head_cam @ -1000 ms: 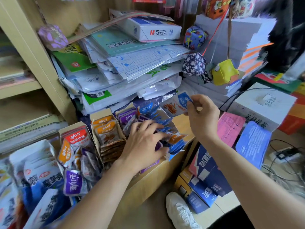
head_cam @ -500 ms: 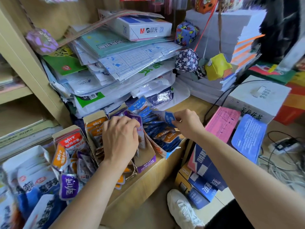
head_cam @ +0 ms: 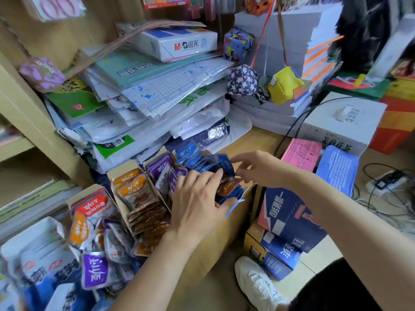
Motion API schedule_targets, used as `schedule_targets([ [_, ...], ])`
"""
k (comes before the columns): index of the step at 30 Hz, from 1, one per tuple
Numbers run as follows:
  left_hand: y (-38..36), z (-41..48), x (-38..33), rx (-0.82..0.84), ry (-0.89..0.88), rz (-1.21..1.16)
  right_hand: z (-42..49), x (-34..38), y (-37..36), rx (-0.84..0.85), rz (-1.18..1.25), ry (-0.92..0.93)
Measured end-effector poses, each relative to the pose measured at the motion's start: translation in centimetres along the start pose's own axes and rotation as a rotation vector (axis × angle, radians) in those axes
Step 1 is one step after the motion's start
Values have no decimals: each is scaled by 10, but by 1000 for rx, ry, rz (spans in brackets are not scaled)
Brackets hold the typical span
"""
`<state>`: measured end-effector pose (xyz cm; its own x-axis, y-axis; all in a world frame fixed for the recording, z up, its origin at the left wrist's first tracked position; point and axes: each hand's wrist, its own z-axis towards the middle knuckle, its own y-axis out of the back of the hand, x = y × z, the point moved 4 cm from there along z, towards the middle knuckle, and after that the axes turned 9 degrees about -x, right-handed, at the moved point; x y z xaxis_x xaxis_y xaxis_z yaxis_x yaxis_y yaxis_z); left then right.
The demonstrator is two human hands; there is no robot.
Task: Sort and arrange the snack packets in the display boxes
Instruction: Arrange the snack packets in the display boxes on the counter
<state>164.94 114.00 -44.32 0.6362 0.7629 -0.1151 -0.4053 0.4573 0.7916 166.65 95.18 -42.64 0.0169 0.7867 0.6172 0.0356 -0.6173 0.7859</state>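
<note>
The left hand (head_cam: 197, 205) lies palm down, fingers straight, pressing the blue foil snack packets (head_cam: 202, 159) in the blue-edged cardboard display box (head_cam: 232, 207). The right hand (head_cam: 258, 169), just right of it, has its fingers spread and grips nothing; contact with the packets cannot be told. Left of the left hand stand purple foil packets (head_cam: 158, 167), then orange foil packets (head_cam: 137, 191) in a tan cardboard box (head_cam: 123, 171). Bare wooden shelf (head_cam: 258, 140) lies beyond the right hand.

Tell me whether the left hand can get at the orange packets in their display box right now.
Probably yes. The left hand rests flat, holding nothing, just right of the orange packets, which stand exposed in their open-topped box with nothing over them.
</note>
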Motion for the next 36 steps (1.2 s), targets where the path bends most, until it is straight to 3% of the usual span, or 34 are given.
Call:
schedule_targets([
  [4,-7,2,1,-23,19,8,-8,5,1,92,21,-11],
  [8,4,8,11,-141,147,-76,-7,2,7,-9,160,-65],
  [12,21,13,23,-254,296,-157,-7,3,10,-74,145,-17],
  [16,31,14,35,-330,400,-426,-5,11,13,-170,114,63],
  [20,41,12,44,-341,574,-682,-9,33,11,-221,296,166],
  [26,66,7,56,-361,754,-841,-8,56,2,-263,478,210],
  [30,94,-3,85,-490,774,-839,-5,65,-3,-344,522,189],
  [36,141,-41,133,-720,671,-475,-8,87,-11,-413,477,165],
])
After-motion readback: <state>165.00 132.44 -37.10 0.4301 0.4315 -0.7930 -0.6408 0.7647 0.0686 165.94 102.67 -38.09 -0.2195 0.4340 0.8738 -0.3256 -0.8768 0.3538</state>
